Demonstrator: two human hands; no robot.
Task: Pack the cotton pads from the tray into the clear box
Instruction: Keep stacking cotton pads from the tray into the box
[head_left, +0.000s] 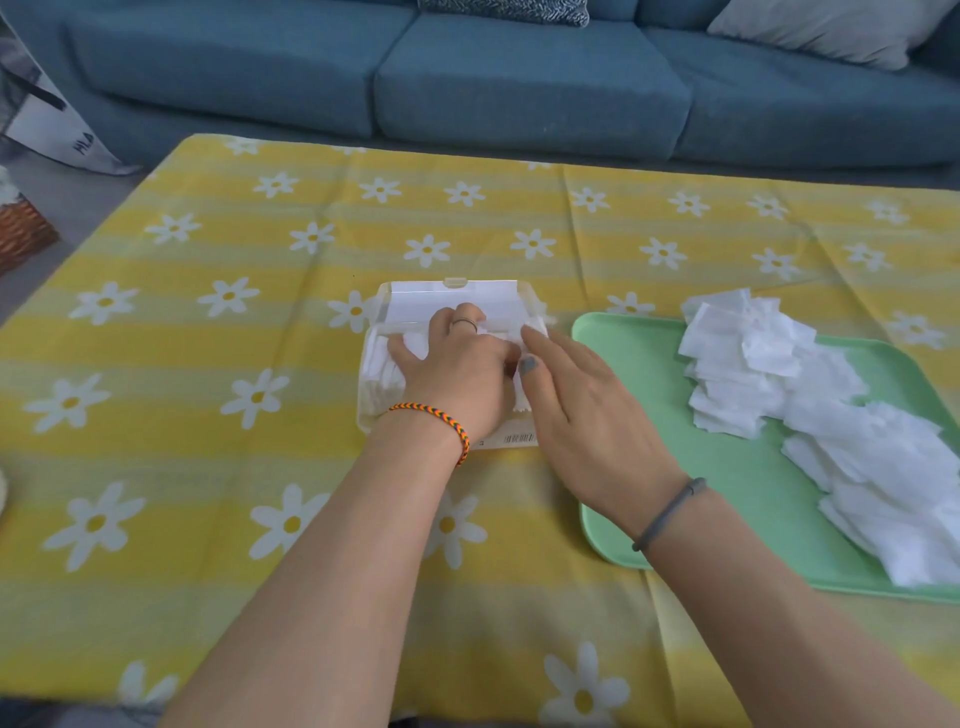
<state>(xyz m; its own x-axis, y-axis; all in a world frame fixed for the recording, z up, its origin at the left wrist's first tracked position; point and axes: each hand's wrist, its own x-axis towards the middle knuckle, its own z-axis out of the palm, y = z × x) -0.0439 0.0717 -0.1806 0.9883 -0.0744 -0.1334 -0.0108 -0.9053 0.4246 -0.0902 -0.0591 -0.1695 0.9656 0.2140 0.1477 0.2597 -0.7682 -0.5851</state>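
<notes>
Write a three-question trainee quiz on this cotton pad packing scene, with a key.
1. True or false: the green tray is bare.
2. Which hand wears the braided bracelet? A left, B right.
3. Fill in: both hands are at the clear ____.

Key:
1. False; a heap of cotton pads lies on it.
2. A; the left hand. The right hand has a grey band.
3. Box.
</notes>
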